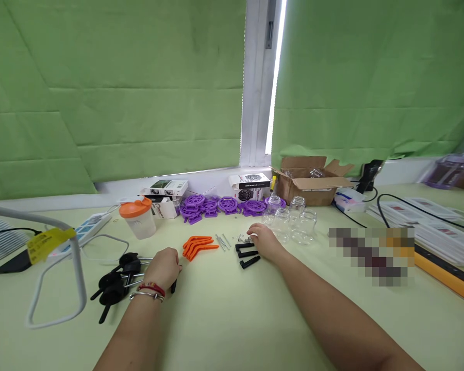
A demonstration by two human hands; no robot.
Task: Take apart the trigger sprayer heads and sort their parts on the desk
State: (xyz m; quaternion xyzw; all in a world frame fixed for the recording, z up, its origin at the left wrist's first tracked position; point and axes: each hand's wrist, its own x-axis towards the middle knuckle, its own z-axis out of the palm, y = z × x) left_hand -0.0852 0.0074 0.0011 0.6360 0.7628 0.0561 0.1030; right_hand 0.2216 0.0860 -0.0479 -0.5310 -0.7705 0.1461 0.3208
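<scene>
My left hand (163,269) is closed near the table, and a black plastic piece (173,286) sticks out below its fingers. Beside it on the left lie several black parts (115,288) with metal rods. My right hand (266,240) reaches down with bent fingers at a few small metal springs (244,240); its fingertips are partly hidden, so what they pinch is unclear. Just in front of the springs lie black L-shaped pieces (250,262). Between the hands are orange angled handles (198,246) and thin metal pins (223,242).
Purple round plastic frames (228,205) lie along the back, near printed boxes (249,186). Clear glass jars (304,228) stand beyond my right hand, before a cardboard box (309,191). An orange-lidded cup (140,221) and a white bent tube (79,273) are on the left.
</scene>
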